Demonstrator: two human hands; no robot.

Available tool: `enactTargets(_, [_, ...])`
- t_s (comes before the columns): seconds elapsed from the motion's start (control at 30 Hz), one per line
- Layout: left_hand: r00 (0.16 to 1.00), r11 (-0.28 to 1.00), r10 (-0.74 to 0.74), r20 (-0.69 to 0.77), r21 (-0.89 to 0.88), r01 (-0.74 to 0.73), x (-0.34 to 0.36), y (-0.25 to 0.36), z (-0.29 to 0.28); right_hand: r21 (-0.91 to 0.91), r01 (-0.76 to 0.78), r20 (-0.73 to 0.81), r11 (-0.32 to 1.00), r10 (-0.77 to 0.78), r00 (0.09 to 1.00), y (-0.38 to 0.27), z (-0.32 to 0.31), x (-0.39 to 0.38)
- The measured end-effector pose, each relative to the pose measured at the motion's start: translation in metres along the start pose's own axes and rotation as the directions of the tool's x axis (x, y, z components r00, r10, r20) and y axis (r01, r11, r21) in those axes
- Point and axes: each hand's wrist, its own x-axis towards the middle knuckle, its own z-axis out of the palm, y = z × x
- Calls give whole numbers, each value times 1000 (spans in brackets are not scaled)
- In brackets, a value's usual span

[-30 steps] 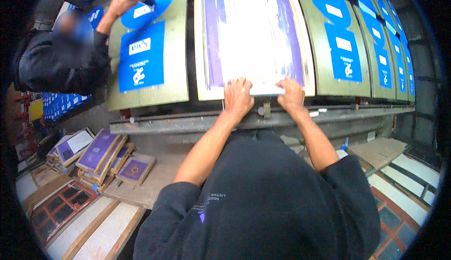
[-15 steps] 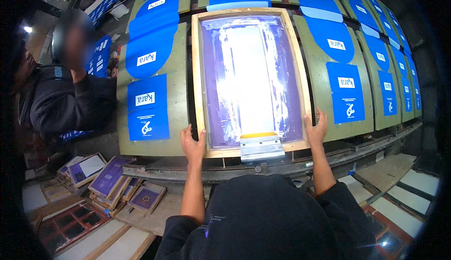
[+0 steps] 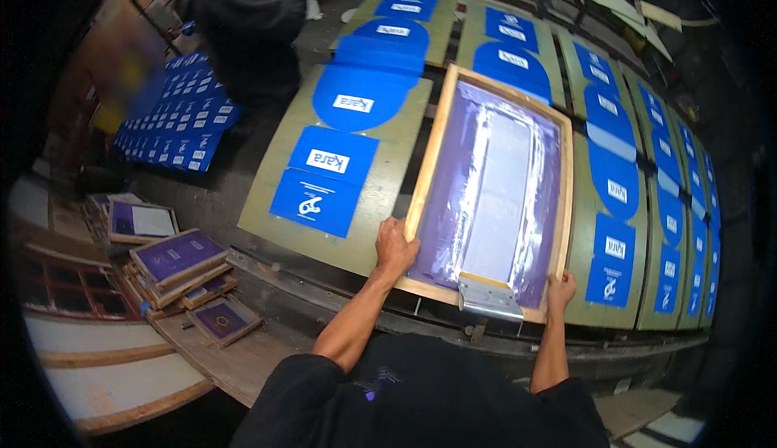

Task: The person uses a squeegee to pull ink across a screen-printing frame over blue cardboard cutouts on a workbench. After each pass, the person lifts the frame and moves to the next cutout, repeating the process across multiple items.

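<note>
A wooden-framed printing screen [image 3: 430,157] with purple mesh lies before me over the row of boards. White ink is smeared along both sides of a pale strip down its middle. My left hand [image 3: 396,251] is closed round the frame's near left side. On the near right side, my right hand [image 3: 561,292] grips the rim, thumb upward. A metal squeegee [image 3: 490,297] with a yellowish edge rests across the frame's near end, between my hands. Whether the frame touches the board below I cannot tell; the screen hides that board.
Green boards [image 3: 279,157] bearing blue printed pieces [image 3: 324,197] stand in rows on both sides. Smaller purple screens [image 3: 180,255] are stacked on a wooden bench at lower left. A co-worker in dark clothes [image 3: 251,35] stands at far left, beside a blue printed sheet [image 3: 182,116].
My view has swung left, and the screen now appears slanted and further right. Both hands, whose fingers were apart beside the rim, have closed on the frame. The squeegee stays at its near end.
</note>
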Motion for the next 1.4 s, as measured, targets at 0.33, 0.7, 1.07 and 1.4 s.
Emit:
enactTargets(0.33, [998, 994, 39, -45, -98, -43, 76, -159, -137, 19, 201, -100, 979, -198, 975, -163, 115, -123])
enactTargets(0.7, [982, 997, 30, -189, -66, -44, 11, -248, -301, 6, 262, -117, 965, -260, 959, -219, 203, -260])
enactTargets(1.07, [994, 993, 102, -39, -55, -105, 0, 44, 126, -27, 118, -140, 993, -121, 983, 26, -43, 104])
enactTargets(1.4, [999, 999, 24, 31, -47, -22, 5, -15, 55, -96, 101, -169, 990, -116, 979, -7, 8, 24])
